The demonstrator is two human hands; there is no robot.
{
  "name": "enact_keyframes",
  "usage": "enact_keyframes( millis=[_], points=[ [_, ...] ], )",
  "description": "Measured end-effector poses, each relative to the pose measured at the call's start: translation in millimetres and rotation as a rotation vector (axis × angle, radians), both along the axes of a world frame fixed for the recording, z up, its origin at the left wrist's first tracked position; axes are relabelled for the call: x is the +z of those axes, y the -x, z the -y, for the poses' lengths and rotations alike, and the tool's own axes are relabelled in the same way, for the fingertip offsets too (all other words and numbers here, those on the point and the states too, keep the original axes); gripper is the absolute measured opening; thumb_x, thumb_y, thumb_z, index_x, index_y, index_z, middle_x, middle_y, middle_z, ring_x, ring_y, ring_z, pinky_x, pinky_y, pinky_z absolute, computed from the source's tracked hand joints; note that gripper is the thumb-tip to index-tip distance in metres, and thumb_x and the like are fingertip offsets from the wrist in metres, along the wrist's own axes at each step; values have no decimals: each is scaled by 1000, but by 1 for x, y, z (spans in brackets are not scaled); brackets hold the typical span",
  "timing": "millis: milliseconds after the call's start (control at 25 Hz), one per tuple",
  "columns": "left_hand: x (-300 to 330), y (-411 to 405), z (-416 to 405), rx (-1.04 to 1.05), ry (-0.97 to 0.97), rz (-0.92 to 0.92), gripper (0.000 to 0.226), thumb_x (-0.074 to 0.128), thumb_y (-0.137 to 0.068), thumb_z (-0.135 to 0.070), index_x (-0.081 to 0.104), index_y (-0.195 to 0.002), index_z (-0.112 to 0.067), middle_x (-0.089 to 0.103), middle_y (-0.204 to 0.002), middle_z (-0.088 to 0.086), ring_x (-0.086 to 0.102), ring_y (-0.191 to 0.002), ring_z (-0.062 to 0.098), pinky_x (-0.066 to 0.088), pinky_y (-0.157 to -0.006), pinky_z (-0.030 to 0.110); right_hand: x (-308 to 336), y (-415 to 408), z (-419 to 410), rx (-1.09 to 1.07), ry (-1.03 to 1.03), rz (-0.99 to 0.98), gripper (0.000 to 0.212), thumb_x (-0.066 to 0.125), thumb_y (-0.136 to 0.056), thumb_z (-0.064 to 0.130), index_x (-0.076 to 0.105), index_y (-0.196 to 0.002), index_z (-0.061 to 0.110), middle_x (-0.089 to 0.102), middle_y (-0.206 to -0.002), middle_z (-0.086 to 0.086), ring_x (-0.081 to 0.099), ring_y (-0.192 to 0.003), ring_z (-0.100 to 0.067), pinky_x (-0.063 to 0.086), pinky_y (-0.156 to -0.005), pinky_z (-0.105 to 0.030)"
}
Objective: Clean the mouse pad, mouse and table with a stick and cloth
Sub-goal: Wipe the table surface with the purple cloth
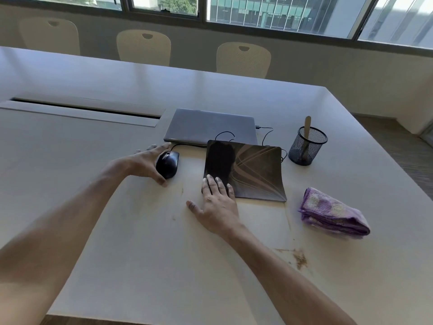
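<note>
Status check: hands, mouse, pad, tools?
Left hand grips black corded mouse, off pad. Right hand flat on dark swirl-patterned mouse pad. Folded purple cloth and wooden stick in mesh cup untouched.

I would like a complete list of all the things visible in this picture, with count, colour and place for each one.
mouse: 1, black, on the table left of the mouse pad, wired
mouse pad: 1, dark with pale curved lines, centre of the table
laptop: 1, grey, closed, behind the mouse pad
mesh cup: 1, black, right of the laptop
stick: 1, pale wood, standing in the mesh cup
cloth: 1, purple, folded, right of the mouse pad
stain: 1, brown, near right part of the table
table: 1, pale beige
chairs: 3, cream, beyond the far edge
windows: along the far wall
left hand: grips the mouse
right hand: fingers flat on the mouse pad's near left corner
</note>
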State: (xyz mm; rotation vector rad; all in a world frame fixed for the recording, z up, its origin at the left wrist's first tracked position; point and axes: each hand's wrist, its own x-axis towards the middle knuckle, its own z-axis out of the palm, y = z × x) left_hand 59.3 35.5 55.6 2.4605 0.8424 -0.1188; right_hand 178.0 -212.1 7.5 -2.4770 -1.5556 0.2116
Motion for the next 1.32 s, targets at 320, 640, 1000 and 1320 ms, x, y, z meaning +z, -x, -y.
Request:
enact_keyframes(
  millis=[320,640,1000,1320],
  points=[
    [7,-23,70,-76,-111,379,115,84,-56,-54,23,-150,-30,27,-152,-3,23,-141,23,20,-115,48,42,-50,51,20,-96,-77,83,55,-89,57,17,-155,24,15,-163,2,10,-150,-15,6,-121,-41],
    [13,-81,157,-271,-28,454,87,79,-75,-36,32,-147,-25,29,-155,-8,6,-148,15,16,-118,46,80,-155,179,-321,255,110,95,68,-71,63,24,-151,37,25,-159,7,20,-147,-19,15,-117,-48],
    [12,-148,235,-431,116,458,76,76,-79,-35,40,-144,-24,39,-150,0,18,-145,15,22,-112,29,84,-164,223,-462,-12,66,43,66,-78,25,65,-120,37,70,-116,-1,64,-106,-28,49,-82,-33],
    [23,-190,285,-337,386,633,83,84,-70,-26,40,-140,-22,52,-138,-1,46,-127,15,35,-100,21,121,-167,228,-482,-583,-212,22,71,-79,46,71,-68,27,48,-52,-7,42,-54,-4,37,-52,-25]
  ],
)
